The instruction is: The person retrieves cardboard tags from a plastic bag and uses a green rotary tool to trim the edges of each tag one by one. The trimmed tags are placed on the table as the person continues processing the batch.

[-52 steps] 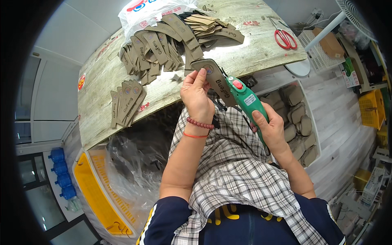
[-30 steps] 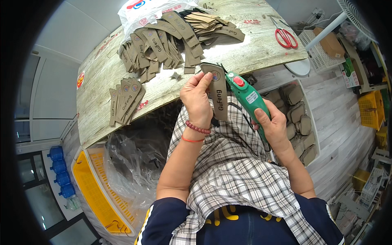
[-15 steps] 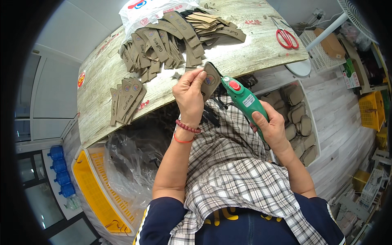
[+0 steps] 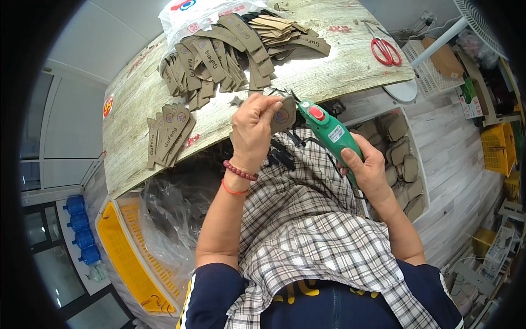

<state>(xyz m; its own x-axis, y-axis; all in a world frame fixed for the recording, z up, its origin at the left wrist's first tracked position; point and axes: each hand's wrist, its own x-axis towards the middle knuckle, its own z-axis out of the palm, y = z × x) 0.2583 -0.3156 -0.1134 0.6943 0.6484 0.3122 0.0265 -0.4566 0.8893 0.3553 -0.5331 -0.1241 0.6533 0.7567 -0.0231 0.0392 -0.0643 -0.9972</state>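
Note:
My left hand (image 4: 253,129) pinches a khaki fabric piece (image 4: 285,116) with a rounded end and a small round emblem, just off the table's front edge. In my right hand (image 4: 368,169) is a green handheld electric cutter (image 4: 332,136) with a red button. Its head points up and left, close to the piece's rounded edge; I cannot tell whether they touch. Thin dark strands (image 4: 282,91) show above the piece, beside the cutter's tip. A fanned stack of similar khaki strips (image 4: 174,131) lies on the table to the left of my left hand.
On the wood-patterned table (image 4: 129,131) a large heap of khaki strips (image 4: 211,60) lies before a white plastic bag (image 4: 189,27). Red-handled scissors (image 4: 386,52) rest at the right. A bin of khaki pieces (image 4: 397,129) stands at right, a yellow basket (image 4: 118,241) at lower left.
My left hand has tilted the fabric piece, so its rounded end now points more to the right. My right hand and the cutter have shifted slightly right. Dark strands now show above the piece.

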